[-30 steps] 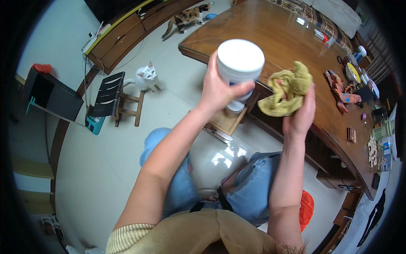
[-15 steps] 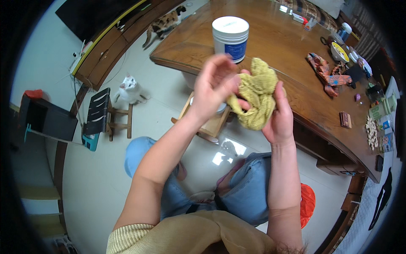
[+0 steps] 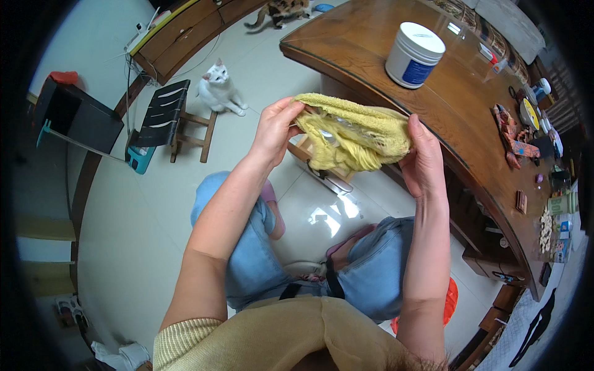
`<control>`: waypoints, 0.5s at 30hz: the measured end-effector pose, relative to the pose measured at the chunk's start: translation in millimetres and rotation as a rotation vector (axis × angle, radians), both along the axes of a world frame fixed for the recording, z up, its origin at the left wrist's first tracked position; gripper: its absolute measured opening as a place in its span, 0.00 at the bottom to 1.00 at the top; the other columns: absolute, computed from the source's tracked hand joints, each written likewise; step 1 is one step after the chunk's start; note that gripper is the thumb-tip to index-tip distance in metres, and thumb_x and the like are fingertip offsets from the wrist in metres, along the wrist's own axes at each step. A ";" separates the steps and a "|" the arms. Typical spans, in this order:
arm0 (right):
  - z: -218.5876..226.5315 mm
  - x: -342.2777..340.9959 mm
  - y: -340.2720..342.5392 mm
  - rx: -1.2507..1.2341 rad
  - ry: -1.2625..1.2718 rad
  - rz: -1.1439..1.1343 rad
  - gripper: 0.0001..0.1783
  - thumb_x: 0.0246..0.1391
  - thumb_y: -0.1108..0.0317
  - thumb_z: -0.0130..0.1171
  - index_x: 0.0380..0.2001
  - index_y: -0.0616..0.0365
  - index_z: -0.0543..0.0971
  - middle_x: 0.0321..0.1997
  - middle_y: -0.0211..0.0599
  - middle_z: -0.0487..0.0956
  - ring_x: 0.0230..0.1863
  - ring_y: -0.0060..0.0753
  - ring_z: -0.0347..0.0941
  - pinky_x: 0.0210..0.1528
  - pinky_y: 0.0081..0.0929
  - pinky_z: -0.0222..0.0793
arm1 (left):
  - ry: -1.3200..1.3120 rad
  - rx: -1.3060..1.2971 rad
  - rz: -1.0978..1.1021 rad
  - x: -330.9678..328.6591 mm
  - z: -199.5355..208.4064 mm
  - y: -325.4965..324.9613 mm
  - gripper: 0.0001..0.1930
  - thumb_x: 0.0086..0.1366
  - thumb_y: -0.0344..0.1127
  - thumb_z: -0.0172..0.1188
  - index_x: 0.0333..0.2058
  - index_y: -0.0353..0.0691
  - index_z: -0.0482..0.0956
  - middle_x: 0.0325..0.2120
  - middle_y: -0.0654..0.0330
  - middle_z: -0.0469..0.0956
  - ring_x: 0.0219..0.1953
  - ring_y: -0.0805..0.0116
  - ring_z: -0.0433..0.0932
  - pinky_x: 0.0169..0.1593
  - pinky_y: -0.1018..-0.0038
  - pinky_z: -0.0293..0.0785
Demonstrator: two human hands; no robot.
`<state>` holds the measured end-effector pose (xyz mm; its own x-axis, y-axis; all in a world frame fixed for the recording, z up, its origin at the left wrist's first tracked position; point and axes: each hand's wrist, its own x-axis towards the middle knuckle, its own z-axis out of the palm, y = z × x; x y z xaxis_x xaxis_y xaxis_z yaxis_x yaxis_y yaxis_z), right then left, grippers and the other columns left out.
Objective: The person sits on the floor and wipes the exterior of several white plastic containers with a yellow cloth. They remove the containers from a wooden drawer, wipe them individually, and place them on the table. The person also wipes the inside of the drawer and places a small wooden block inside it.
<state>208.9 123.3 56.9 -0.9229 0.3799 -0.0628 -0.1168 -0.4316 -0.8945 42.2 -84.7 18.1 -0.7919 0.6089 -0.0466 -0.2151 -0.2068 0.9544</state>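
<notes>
A yellow terry cloth piece (image 3: 365,123) is stretched between my hands in front of the table edge. Its upper rim is pulled into a long opening, and creased folds hang below. My left hand (image 3: 275,130) pinches one end of the rim between thumb and fingers. At the other end, my right hand (image 3: 424,154) grips the cloth with the thumb on top; its fingers are partly hidden behind the fabric. Beyond the cloth, a white lidded tub (image 3: 416,52) with a blue label stands on the wooden table (image 3: 356,46).
An open wooden drawer (image 3: 301,153) sticks out below the cloth. A white cat (image 3: 219,89) sits left, beside a black-topped stool (image 3: 162,114); a patched cat (image 3: 281,12) is farther off. Patterned fabric (image 3: 512,139) and small items lie along the table's right side. An orange-red bag (image 3: 451,303) is by my right leg.
The bunched cloth has been spread out between my hands. My left hand has moved left, away from my right. The view has shifted, so the tub appears farther right.
</notes>
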 end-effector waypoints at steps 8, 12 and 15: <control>-0.6 -19.4 -29.1 0.118 -0.092 0.253 0.15 0.61 0.62 0.58 0.47 0.58 0.74 0.41 0.27 0.79 0.42 0.17 0.74 0.44 0.19 0.71 | -0.589 0.510 -0.353 -7.3 6.3 -38.4 0.29 0.74 0.54 0.34 0.57 0.36 0.68 0.53 0.53 0.74 0.57 0.57 0.72 0.64 0.58 0.64; 9.8 -29.6 -34.1 0.141 -0.081 0.234 0.15 0.64 0.62 0.54 0.49 0.59 0.74 0.41 0.29 0.79 0.40 0.17 0.74 0.43 0.19 0.71 | -0.259 0.214 -0.523 -16.8 9.9 -58.7 0.34 0.73 0.60 0.27 0.55 0.37 0.69 0.46 0.53 0.79 0.41 0.62 0.82 0.28 0.73 0.81; -13.4 -39.9 -21.4 0.460 -0.401 0.295 0.15 0.65 0.63 0.52 0.48 0.61 0.73 0.40 0.29 0.79 0.39 0.17 0.74 0.43 0.20 0.72 | -0.473 0.436 -0.774 -40.7 -21.6 -64.5 0.31 0.73 0.58 0.32 0.56 0.38 0.69 0.48 0.52 0.78 0.45 0.59 0.81 0.36 0.66 0.81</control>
